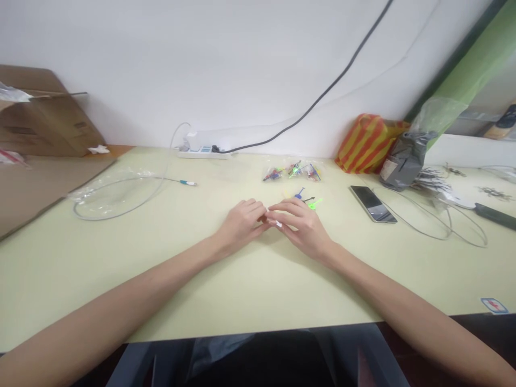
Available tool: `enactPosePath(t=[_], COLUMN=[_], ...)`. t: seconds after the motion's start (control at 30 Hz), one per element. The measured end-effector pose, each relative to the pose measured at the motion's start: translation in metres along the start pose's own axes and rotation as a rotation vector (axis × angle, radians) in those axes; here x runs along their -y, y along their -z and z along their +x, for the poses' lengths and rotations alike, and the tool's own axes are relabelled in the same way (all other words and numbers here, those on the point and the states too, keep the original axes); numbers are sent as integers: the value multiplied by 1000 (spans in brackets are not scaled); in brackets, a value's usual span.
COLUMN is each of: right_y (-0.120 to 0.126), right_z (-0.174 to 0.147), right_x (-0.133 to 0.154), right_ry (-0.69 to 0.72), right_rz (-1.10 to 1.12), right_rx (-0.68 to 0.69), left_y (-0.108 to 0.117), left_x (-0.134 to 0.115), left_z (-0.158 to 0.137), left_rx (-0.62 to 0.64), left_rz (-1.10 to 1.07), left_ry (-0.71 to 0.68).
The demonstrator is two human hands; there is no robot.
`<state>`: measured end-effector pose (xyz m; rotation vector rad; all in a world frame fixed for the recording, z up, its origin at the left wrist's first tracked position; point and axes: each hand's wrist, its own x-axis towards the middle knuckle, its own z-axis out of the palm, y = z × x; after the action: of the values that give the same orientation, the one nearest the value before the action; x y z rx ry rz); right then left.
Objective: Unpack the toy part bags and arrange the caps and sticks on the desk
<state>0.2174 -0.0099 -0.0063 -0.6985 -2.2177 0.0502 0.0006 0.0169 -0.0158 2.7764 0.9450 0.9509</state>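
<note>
near the middle of the pale surface (226, 301), two bare hands meet at the fingertips: the left hand (244, 223) and the right hand (302, 226). one small white piece (278, 223) shows at the tips of the right grip, whose thumb and fingers are pinched nearly together on it. it lies at nine o'clock from the right palm and three o'clock from the left. the left grip is curled, its tips meeting the right's; i cannot tell whether it also has hold of anything.

at two o'clock from the hands, just beyond the right fingers, lie at least three loose coloured pieces (313, 205), one blue, one black, one green, partly hidden. at one o'clock, farther off, sit three clear packets (295, 170) of coloured bits. one phone (373, 204) lies at three o'clock; one power strip (205, 154) at eleven.
</note>
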Motion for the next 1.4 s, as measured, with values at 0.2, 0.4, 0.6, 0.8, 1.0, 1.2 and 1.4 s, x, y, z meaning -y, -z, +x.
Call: enactPosePath(t=[0.2, 0.4, 0.6, 0.8, 1.0, 1.2, 1.4], right_y=[3, 8, 6, 3, 2, 9, 11], right_z=[2, 2, 2, 4, 7, 11, 8], right_x=[-3, -2, 0, 10, 14, 6, 0], right_ry=[-60, -154, -349, -516, -555, -543, -491], right_rz=[76, 33, 333, 655, 933, 1063, 1100], right_rx=[31, 99, 113, 148, 186, 320, 323], left_y=[3, 4, 11, 15, 13, 16, 15], left_x=[2, 4, -3, -7, -9, -20, -16], left_z=[-1, -3, -2, -2, -1, 0, 0], left_rx=[29, 131, 164, 199, 225, 279, 244], left_rz=[-208, -368, -415, -289, -426, -516, -357], left_ry=[42, 86, 122, 19, 68, 86, -23])
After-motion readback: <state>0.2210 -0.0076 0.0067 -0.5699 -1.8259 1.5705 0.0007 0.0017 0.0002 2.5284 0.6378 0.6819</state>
